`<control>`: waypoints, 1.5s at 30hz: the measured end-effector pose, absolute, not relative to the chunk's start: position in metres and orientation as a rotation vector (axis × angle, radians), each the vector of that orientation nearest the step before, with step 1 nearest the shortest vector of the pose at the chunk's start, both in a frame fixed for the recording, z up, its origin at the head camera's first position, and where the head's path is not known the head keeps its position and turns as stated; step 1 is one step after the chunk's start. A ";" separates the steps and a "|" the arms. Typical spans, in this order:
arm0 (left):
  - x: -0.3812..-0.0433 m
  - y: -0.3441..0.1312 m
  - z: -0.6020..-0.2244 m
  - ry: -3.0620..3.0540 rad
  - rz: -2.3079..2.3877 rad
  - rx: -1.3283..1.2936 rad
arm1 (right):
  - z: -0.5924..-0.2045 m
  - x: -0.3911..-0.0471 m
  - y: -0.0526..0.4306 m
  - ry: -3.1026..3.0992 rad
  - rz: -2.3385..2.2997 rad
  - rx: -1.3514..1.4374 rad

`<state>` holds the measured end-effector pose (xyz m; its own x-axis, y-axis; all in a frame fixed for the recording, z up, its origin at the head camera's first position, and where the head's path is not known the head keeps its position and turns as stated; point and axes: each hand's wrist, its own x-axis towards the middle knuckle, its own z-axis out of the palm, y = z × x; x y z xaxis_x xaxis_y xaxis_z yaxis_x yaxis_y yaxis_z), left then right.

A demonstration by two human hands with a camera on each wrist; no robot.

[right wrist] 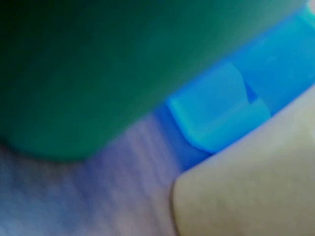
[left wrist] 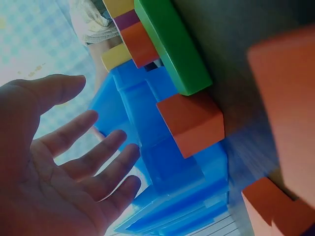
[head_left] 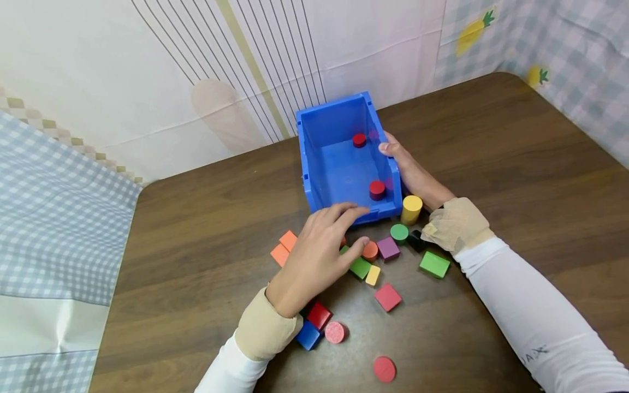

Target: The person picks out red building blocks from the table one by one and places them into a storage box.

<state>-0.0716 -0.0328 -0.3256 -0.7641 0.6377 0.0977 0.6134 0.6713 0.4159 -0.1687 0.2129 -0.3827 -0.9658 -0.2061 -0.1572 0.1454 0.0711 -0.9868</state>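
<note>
A blue plastic bin (head_left: pixel 339 169) stands near the back of the table, with a red cylinder (head_left: pixel 359 140) toward its far end and another red cylinder (head_left: pixel 377 190) near its front. My right hand (head_left: pixel 410 169) grips the bin's right wall, thumb over the rim; the other fingers are hidden behind it. Over the blocks at the bin's front left hovers my left hand (head_left: pixel 316 251), fingers spread and loosely bent. Its palm is empty in the left wrist view, where a long green block (left wrist: pixel 172 46) and an orange block (left wrist: pixel 192 120) show beside it.
By my right wrist are a yellow cylinder (head_left: pixel 411 210), a green cylinder (head_left: pixel 399 233) and a green block (head_left: pixel 434 265). A purple block (head_left: pixel 388 248) lies before the bin. Closer in are a pinkish-red block (head_left: pixel 388 297), a blue block (head_left: pixel 308 334) and a red disc (head_left: pixel 384 369). Curtains border the table.
</note>
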 end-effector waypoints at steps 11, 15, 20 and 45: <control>-0.057 -0.042 -0.332 2.787 0.648 1.120 | -0.383 -0.168 0.212 2.122 -1.949 -0.050; -0.053 -0.046 -0.333 2.754 0.617 1.120 | -0.384 -0.168 0.212 2.128 -1.939 -0.044; -0.050 -0.050 -0.334 2.738 0.612 1.118 | -0.384 -0.168 0.212 2.128 -1.937 -0.040; -0.040 -0.067 -0.327 2.702 0.415 1.191 | -0.379 -0.169 0.212 2.149 -1.906 -0.003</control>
